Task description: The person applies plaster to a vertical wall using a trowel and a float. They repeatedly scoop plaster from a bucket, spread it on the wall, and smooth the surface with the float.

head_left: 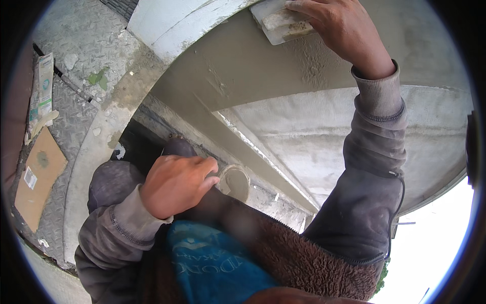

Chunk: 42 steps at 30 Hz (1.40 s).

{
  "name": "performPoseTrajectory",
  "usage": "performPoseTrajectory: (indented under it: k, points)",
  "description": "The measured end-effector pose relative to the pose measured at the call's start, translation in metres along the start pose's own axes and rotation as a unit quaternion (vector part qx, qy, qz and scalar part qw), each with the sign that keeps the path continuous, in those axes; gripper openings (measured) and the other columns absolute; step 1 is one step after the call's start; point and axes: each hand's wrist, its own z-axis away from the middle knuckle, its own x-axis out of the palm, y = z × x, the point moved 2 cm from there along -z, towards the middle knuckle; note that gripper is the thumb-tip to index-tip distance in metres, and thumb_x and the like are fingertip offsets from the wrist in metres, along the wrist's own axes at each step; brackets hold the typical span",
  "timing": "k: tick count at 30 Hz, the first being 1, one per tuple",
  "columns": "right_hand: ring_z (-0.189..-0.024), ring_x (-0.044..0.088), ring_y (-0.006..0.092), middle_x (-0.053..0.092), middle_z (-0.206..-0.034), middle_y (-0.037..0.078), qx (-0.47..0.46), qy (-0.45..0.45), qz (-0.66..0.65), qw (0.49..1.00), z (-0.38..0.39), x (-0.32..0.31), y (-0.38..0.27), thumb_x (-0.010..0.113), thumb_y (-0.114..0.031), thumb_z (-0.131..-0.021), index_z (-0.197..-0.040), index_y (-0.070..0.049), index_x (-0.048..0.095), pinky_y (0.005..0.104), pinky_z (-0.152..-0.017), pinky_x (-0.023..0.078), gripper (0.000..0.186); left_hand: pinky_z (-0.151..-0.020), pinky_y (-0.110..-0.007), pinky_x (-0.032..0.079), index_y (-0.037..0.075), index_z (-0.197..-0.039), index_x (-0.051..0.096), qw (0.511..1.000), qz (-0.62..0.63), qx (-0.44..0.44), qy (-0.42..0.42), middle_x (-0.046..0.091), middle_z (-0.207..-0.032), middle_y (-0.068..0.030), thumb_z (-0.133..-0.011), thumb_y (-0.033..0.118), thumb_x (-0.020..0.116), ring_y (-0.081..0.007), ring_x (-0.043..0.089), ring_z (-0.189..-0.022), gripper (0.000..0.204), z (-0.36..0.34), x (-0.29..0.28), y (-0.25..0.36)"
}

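At the top, my right hand (349, 35) grips a flat, pale plastering trowel (273, 25) with its fingers closed. Grey cement is smeared over the trowel, which lies against a band of wet grey plaster (243, 58) on the curved wall. Small ridges and bubbles mark the plaster below it. My left hand (177, 185) is held low by my knee, fingers curled in and thumb close to the index finger; nothing shows in it. Just right of it is a round bucket (235, 183) with grey mix inside.
Bare pale concrete (324, 131) lies beneath the wet band, with a straight plastered edge (263, 157) running down it. On the left, a patterned metal floor plate (81, 121) carries a cardboard piece (40, 177) and a paper strip (44, 83). A white curved ledge (172, 25) stands above.
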Motion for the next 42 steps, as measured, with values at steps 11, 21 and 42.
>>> performPoseTrajectory:
  k: [11,21,42]
  points:
    - [-0.101,0.063,0.0221,0.072,-0.096,0.0,-0.035,-0.045,-0.028,0.998,0.017,0.014,-0.004,0.067,-0.01,-0.076,-0.098,-0.013,0.074,0.0363,-0.093,0.045,0.023,-0.061,-0.041,0.052,0.008,-0.096,0.065,1.0,0.006,-0.022,-0.018,0.068,-0.078,-0.0108,-0.09,0.018,0.074,-0.0321,0.068,-0.068,0.015,-0.002,0.0,0.001]
    - [-0.111,0.065,0.0189,0.076,-0.113,0.001,0.049,-0.071,-0.047,0.995,0.109,0.053,-0.044,0.073,-0.007,-0.084,-0.111,-0.011,0.075,0.0352,-0.098,0.047,0.027,-0.058,-0.039,0.051,0.006,-0.096,0.065,1.0,0.01,-0.023,-0.005,0.069,-0.079,-0.0107,-0.089,0.014,0.075,-0.0303,0.068,-0.066,0.015,-0.005,0.003,-0.002]
    - [-0.102,0.064,0.0223,0.073,-0.097,0.001,-0.024,0.056,0.039,0.997,0.033,-0.054,0.051,0.066,-0.005,-0.081,-0.096,-0.01,0.074,0.0352,-0.095,0.047,0.018,-0.057,-0.041,0.05,0.008,-0.096,0.066,1.0,0.0,-0.015,-0.016,0.068,-0.075,-0.011,-0.09,0.019,0.076,-0.0323,0.068,-0.066,0.016,-0.006,-0.002,0.003]
